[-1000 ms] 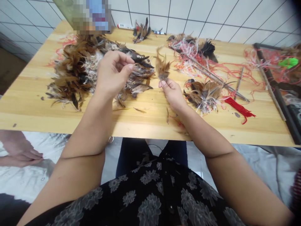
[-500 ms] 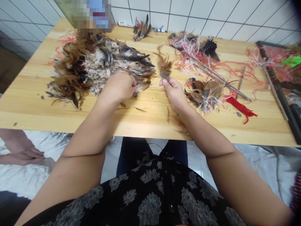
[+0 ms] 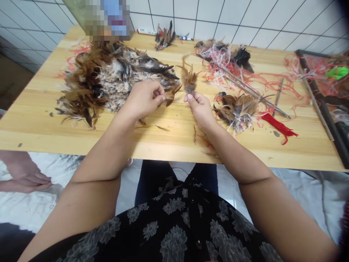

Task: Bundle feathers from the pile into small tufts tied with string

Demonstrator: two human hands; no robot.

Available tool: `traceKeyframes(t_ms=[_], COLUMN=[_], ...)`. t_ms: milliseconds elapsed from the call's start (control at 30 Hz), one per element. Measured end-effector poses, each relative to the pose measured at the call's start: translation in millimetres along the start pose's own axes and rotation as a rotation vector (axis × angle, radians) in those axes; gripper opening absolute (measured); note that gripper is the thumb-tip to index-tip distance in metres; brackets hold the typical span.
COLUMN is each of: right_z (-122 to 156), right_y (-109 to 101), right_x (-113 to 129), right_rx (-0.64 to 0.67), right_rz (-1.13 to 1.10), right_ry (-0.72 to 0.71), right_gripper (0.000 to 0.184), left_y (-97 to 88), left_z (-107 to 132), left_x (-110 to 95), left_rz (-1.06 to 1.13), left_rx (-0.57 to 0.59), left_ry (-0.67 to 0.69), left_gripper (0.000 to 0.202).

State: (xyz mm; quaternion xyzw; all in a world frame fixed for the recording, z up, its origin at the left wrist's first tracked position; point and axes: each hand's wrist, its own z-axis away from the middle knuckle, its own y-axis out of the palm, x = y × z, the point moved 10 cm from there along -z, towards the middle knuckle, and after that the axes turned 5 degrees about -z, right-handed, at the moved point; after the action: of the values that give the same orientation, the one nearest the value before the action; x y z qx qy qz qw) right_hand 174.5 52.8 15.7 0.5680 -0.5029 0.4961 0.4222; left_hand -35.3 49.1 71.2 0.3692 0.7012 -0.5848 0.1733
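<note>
My right hand (image 3: 200, 107) pinches a small bunch of brown feathers (image 3: 189, 80) by its base, the tips pointing away from me. My left hand (image 3: 147, 97) is closed at the near right edge of a large feather pile (image 3: 117, 82), thumb and forefinger together on a brown feather (image 3: 171, 97). The pile mixes brown, black and pale downy feathers, and my left hand hides part of it. To the right of my right hand lies another clump of feathers (image 3: 240, 109) with pale stems.
Pink and white plastic strings (image 3: 218, 60) tangle around thin sticks (image 3: 251, 91). Red cords (image 3: 278, 127) lie at the right, near a dark frame (image 3: 324, 105). Two markers and a feather tuft (image 3: 165, 36) are by the tiled wall. Another person's hands (image 3: 29, 176) rest at the left.
My left hand has lifted slightly from the pile's edge and turned, so its pinched thumb and forefinger now show. My right hand holds the same bunch almost in place.
</note>
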Motion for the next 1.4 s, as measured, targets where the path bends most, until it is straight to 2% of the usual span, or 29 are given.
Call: traceKeyframes(t_ms=[67,167,300,400,467,567,733,767,867,900,967,1033,1167,1267,1400], right_z=[-0.9,-2.1,-1.9,-1.1,-0.7,-0.4,-0.5,-0.8,-2.8,-3.6,-5.4,-6.7,-7.4,-6.2,-4.9], right_y=[-0.3,-0.2,4.5,8.7,7.9,3.8,0.3,-1.1,-5.9,-7.6,-10.8,-12.9,-12.8,-11.9,-11.1], right_x=[-0.5,-4.5,-9.9,-11.8,-11.9,-10.0,-9.4,-8.5,-6.3,-5.9,-5.0,-4.0,-3.3,-2.5,-1.4], right_rx=[-0.005,-0.017,-0.009,0.007,-0.005,-0.038,-0.049,-0.055,-0.068,-0.070,-0.078,-0.083,-0.079,-0.078,-0.076], right_rz=[-0.013,-0.029,-0.078,-0.093,-0.071,-0.043,-0.046,-0.048,-0.045,-0.037,-0.022,-0.010,0.027,0.053,0.069], right_ry=[-0.007,0.010,0.037,0.045,0.043,0.032,0.050,0.045,0.027,0.023,0.008,-0.008,-0.015,-0.009,-0.022], right_gripper=[0.040,0.034,0.033,0.032,0.035,0.040,0.048,0.049,0.048,0.048,0.047,0.046,0.039,0.036,0.035], left_y=[-2.0,4.1,25.4,39.1,41.8,34.7,28.1,21.2,-4.8,-7.1,1.9,17.2,34.8,38.2,46.8], left_z=[1.3,1.9,-0.9,-1.9,-1.7,-0.5,6.7,6.4,3.5,3.7,4.1,5.0,6.7,7.4,10.1], left_x=[2.3,4.4,-2.1,-4.4,-1.6,4.6,-0.3,-2.8,-13.7,-17.1,-22.8,-26.1,-15.8,-5.9,-4.6], left_rz=[0.195,0.477,0.750,0.810,0.760,0.612,0.196,0.115,-0.047,-0.059,-0.047,-0.059,-0.133,-0.145,-0.158], left_rx=[-0.033,-0.055,0.020,0.075,0.077,0.062,0.305,0.280,0.061,0.025,0.066,0.170,0.321,0.363,0.395], left_ry=[-0.042,-0.131,-0.173,-0.187,-0.197,-0.199,-0.141,-0.121,-0.086,-0.083,-0.063,-0.019,0.029,0.040,0.050], left_gripper=[0.019,0.035,0.049,0.050,0.046,0.036,0.017,0.014,0.014,0.015,0.016,0.015,0.010,0.007,0.007])
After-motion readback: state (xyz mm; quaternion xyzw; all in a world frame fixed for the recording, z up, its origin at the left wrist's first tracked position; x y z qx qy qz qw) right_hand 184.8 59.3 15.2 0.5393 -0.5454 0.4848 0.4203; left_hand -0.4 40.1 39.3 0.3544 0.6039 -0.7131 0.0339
